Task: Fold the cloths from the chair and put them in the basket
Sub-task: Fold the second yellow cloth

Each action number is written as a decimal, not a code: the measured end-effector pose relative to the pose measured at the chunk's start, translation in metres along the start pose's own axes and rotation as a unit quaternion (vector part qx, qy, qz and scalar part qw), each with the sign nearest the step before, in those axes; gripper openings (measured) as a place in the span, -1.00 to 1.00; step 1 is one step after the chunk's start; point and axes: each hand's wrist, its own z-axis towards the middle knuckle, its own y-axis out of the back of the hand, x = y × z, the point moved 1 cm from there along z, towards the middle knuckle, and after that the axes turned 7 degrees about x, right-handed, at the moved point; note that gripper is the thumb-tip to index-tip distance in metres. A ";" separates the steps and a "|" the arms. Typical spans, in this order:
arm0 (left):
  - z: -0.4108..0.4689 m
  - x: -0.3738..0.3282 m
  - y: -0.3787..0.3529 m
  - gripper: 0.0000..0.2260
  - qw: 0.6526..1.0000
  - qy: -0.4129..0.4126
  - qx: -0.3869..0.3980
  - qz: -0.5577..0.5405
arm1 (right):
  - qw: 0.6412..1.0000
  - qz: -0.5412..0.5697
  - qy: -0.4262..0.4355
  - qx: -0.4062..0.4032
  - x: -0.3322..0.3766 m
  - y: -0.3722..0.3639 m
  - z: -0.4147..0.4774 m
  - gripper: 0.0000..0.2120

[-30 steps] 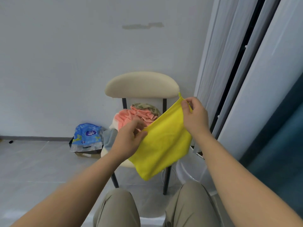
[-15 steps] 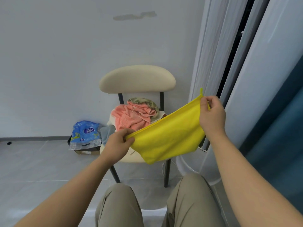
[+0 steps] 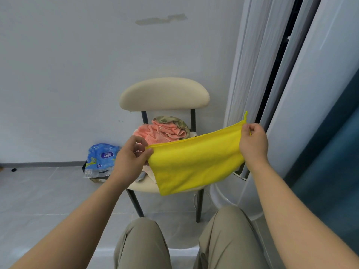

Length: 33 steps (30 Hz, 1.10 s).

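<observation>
A yellow cloth (image 3: 194, 161) hangs stretched between my two hands in front of the chair. My left hand (image 3: 131, 160) pinches its left top corner. My right hand (image 3: 252, 143) pinches the right top corner, where a small loop sticks up. Behind it stands a cream chair (image 3: 165, 95) with dark legs. On its seat lie a crumpled pink cloth (image 3: 161, 133) and a green patterned cloth (image 3: 175, 121). No basket is in view.
A blue plastic pack (image 3: 101, 159) lies on the grey floor left of the chair, by the wall. Pale curtains (image 3: 258, 74) hang at the right, with a white rounded base (image 3: 223, 193) below. My knees (image 3: 184, 241) show at the bottom.
My hands have moved apart, pulling the yellow cloth out wide and taut. The right hand went further right; the cloth's top edge now runs nearly level.
</observation>
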 end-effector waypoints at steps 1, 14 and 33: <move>0.000 -0.001 0.001 -0.86 1.000 -0.001 0.012 0.010 | 1.000 -0.001 -0.001 0.001 0.000 0.000 0.000 -0.73; 0.002 0.004 0.008 -0.86 0.994 0.021 0.083 0.066 | 1.000 0.007 -0.006 0.008 0.001 -0.008 -0.005 -0.76; 0.011 0.014 0.009 -0.80 0.992 0.050 0.037 0.113 | 0.999 0.013 0.042 0.015 0.003 -0.011 -0.010 -0.86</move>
